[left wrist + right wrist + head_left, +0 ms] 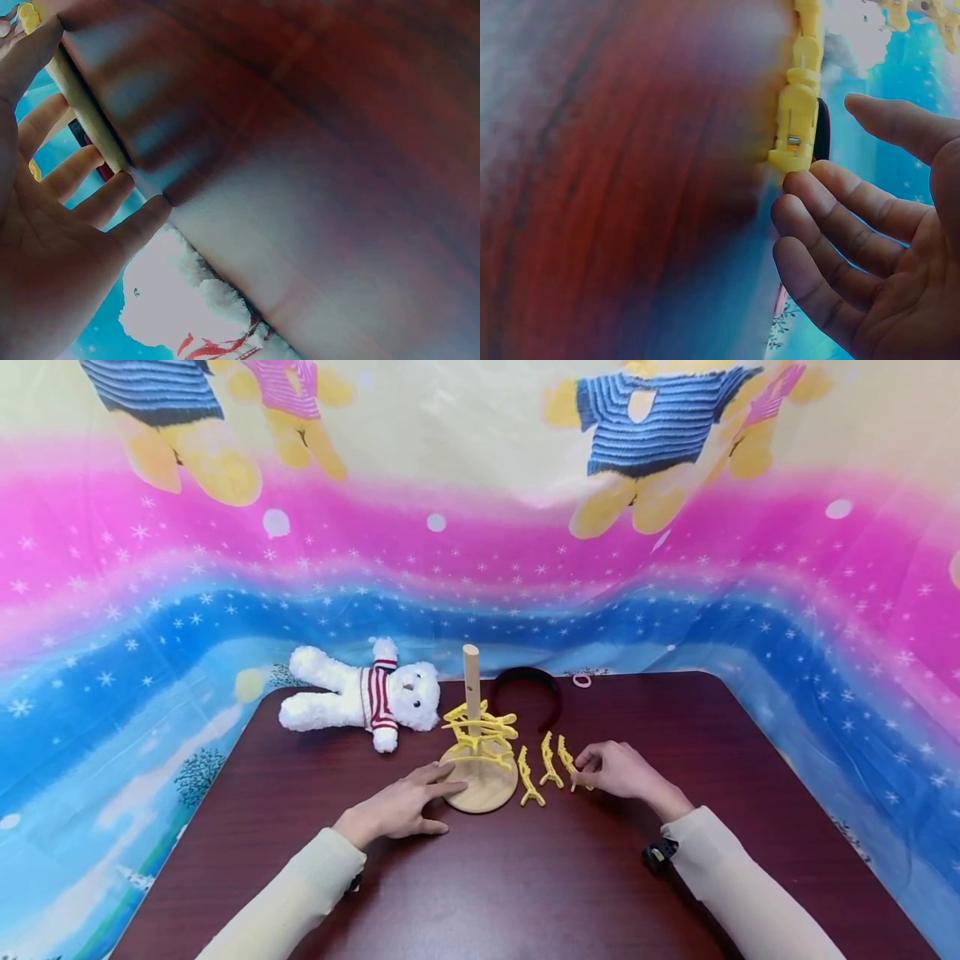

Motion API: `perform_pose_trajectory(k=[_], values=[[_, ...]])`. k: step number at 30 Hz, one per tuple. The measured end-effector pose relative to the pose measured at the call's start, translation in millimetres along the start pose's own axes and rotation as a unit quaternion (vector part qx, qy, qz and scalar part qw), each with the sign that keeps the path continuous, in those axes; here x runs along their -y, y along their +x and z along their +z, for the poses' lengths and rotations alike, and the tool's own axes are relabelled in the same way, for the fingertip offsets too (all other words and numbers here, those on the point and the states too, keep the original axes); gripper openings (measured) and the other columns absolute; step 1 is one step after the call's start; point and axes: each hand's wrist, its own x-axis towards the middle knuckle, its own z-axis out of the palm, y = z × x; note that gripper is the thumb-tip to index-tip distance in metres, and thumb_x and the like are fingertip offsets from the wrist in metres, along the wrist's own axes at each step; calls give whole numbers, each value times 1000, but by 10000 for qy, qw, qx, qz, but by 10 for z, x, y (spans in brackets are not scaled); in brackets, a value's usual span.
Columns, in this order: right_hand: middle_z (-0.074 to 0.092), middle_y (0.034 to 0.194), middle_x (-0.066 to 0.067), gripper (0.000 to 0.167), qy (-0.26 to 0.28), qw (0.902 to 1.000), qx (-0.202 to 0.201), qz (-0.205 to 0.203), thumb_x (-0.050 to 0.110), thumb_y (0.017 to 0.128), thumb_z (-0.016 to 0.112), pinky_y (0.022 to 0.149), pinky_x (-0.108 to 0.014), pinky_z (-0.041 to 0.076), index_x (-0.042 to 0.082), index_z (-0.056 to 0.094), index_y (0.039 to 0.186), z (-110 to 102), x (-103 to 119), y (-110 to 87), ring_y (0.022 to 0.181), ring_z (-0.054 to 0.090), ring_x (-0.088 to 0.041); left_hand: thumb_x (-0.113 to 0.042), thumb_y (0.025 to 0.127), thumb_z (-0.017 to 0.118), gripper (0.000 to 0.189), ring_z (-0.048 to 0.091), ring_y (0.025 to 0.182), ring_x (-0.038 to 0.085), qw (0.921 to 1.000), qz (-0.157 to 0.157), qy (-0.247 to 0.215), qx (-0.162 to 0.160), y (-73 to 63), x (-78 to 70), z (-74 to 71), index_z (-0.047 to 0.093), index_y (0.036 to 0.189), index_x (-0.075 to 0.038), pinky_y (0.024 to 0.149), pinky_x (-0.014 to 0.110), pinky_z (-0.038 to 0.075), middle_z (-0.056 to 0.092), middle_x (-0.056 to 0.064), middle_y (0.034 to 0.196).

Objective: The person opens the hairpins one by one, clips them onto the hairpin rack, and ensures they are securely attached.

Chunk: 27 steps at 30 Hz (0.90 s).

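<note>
"Snowflake-printed cloth [465, 560] hung behind the dark table [525, 893]. How far along did the work look?"

"Partway, I judged. Several yellow clips [491, 724] were gathered around the post [471, 672] of the wooden stand, above its round base [480, 795]. They overlapped too much for me to count. Three loose clips [550, 763] lay side by side on the table, just right of the base."

"So those three were what was left?"

"That was my reading. The clustered ones looked dealt with; the three apart from the stand did not."

"What did the hands have hold of?"

"Neither was clenched on anything. The left hand [397, 806] had its fingers spread, the tips at the base's near left edge, perhaps to steady it. The right hand [618, 768] was at the rightmost clip [799, 124]. Its fingertips touched or nearly touched that clip's end, but the thumb stood well apart, so I saw no pinch."

"And the rest?"

"One white teddy bear [377, 697] lay left of the stand, and a dark headband [557, 693] rested behind the loose clips. Both were untouched."
</note>
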Motion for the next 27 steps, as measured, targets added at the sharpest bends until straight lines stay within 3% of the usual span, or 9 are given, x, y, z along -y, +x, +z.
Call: perform_pose_trajectory(k=[10, 18, 27], values=[[66, 76, 7, 33, -445, 9979, 30, 465, 45, 81, 80, 62, -28, 44, 16, 75, 96, 58, 54, -13, 66, 55, -9, -40, 89, 75, 69, 30, 150, 35, 10000, -40, -19, 11, 5, 12, 18, 47, 150, -24, 117, 49, 37, 32, 15, 162], [61, 69, 6, 26, -673, 9944, -17, 815, 43, 81, 79, 55, -30, 38, 21, 74, 93, 8, 26, -34, 62, 52, -13, -40, 89, 75, 69, 31, 149, 37, 10000, -8, 3, -26, 6, 37, 27, 47, 150, -24, 117, 50, 36, 32, 15, 162], [58, 69, 3, 36, -941, 9896, -93, 1085, 53, 77, 80, 52, -32, 35, 20, 69, 86, 4, 36, -54, 61, 50, -16, -39, 88, 75, 69, 31, 149, 37, 10000, -1, -39, -14, 10, 21, 24, 48, 150, -24, 117, 50, 37, 32, 15, 162]])
